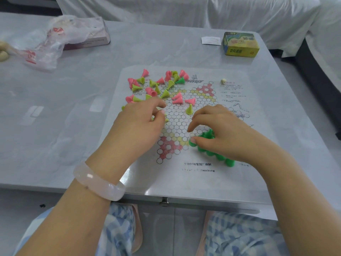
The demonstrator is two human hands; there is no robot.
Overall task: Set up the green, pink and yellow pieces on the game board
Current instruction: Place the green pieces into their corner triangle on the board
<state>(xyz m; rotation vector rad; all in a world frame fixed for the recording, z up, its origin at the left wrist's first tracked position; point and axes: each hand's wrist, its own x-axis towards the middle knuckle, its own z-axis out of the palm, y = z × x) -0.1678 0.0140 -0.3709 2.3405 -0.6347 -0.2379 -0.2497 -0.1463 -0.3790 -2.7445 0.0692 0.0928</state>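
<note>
Our right hand pinches a green piece at the edge of the green cluster on the game board's near corner, so we seat it squarely in its circle without toppling its neighbours. Our left hand curls over yellow pieces; what it grips, we cannot tell.

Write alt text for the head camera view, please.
A person's right hand arranges green pieces at the near corner of a paper game board, while the left hand picks among scattered pink and yellow pieces at its far left.
</note>
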